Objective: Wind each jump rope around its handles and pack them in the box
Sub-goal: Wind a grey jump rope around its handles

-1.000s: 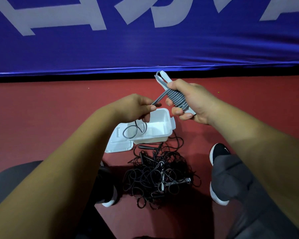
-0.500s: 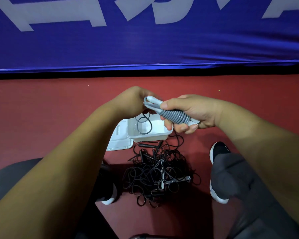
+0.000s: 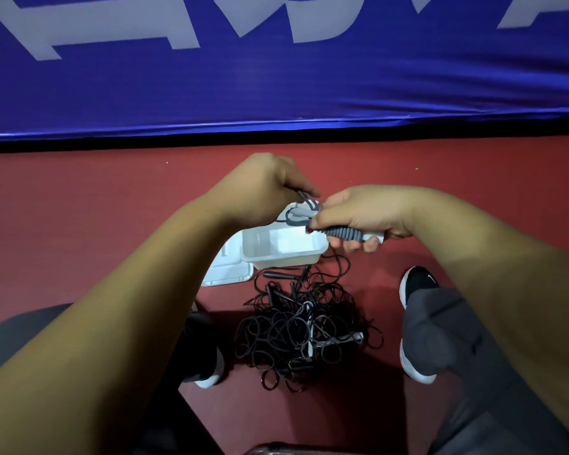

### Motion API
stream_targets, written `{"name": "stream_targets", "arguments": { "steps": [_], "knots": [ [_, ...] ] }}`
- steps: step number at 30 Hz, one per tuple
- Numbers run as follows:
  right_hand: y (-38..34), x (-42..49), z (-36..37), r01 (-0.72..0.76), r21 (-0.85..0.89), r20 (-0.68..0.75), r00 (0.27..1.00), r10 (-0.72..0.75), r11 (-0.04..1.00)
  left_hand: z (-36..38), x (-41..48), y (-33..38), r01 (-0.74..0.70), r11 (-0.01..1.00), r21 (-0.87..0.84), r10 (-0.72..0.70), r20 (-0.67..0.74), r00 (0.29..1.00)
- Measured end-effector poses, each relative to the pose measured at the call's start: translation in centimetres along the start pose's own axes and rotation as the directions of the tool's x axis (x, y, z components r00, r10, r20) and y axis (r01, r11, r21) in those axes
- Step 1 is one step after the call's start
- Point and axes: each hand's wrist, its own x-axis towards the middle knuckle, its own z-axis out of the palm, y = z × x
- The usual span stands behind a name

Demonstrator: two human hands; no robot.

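Observation:
My right hand (image 3: pixel 368 215) grips a pair of pale grey jump rope handles (image 3: pixel 350 234) with grey cord wound tightly around them, held level above the box. My left hand (image 3: pixel 263 188) pinches the loose end of that cord (image 3: pixel 304 200) at the handles' left tips. Below them on the red floor stands an open white plastic box (image 3: pixel 283 254) with nothing visible inside. Its lid (image 3: pixel 225 272) lies against its left side. In front of the box lies a tangled heap of black jump ropes (image 3: pixel 303 330) with dark handles.
A blue banner (image 3: pixel 276 77) with white lettering hangs across the back above the red floor (image 3: pixel 79 208). My feet in black shoes with white soles (image 3: pixel 416 290) and my grey-trousered legs flank the rope heap.
The wound handles have come down from tilted upright to level over the box. The hanging loop of cord has shortened, and my left hand now meets the handle tips.

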Motion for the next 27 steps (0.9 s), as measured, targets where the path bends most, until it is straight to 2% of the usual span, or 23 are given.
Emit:
{"name": "stream_targets", "arguments": {
  "steps": [3, 5, 8, 12, 17, 19, 22, 24, 27],
  "knots": [
    [0.4, 0.8, -0.4, 0.018, -0.059, -0.112, 0.993, -0.025, 0.998, 0.0, -0.1, 0.2, -0.029, 0.988, 0.149, 0.018, 0.077, 0.997],
    [0.6, 1.3, -0.6, 0.025, -0.070, -0.191, 0.981, -0.038, 0.997, 0.2, -0.2, 0.4, -0.004, 0.986, 0.169, -0.014, 0.105, 0.994],
    [0.8, 1.8, -0.8, 0.043, -0.032, -0.304, 0.951, -0.050, 0.999, 0.6, -0.2, 0.2, 0.092, 0.990, 0.104, -0.100, 0.075, 0.992],
    [0.5, 2.0, -0.7, 0.114, 0.063, -0.382, 0.920, -0.082, 0.991, 0.7, -0.2, -0.1, 0.195, 0.975, -0.109, -0.184, 0.099, 0.978],
    [0.1, 1.7, -0.3, 0.227, 0.173, -0.369, 0.917, -0.150, 0.958, 0.4, -0.1, -0.9, 0.341, 0.936, -0.086, -0.322, 0.184, 0.929],
    [-0.3, 1.5, -0.1, 0.301, 0.224, -0.364, 0.908, -0.207, 0.927, 1.0, -0.2, -0.7, 0.445, 0.876, -0.185, -0.394, 0.257, 0.883],
    [-0.7, 1.3, 0.1, 0.347, 0.283, -0.338, 0.909, -0.246, 0.894, 1.7, -0.3, -0.5, 0.545, 0.722, -0.427, -0.466, 0.282, 0.838],
    [-0.8, 1.1, 0.1, 0.340, 0.337, -0.338, 0.914, -0.224, 0.878, 1.9, 0.0, -0.8, 0.511, 0.632, -0.582, -0.463, 0.245, 0.852],
    [-1.3, 0.9, -0.2, 0.348, 0.445, -0.358, 0.914, -0.192, 0.825, 1.7, 0.6, -1.2, 0.378, 0.565, -0.734, -0.409, 0.148, 0.900]
  ]
}}
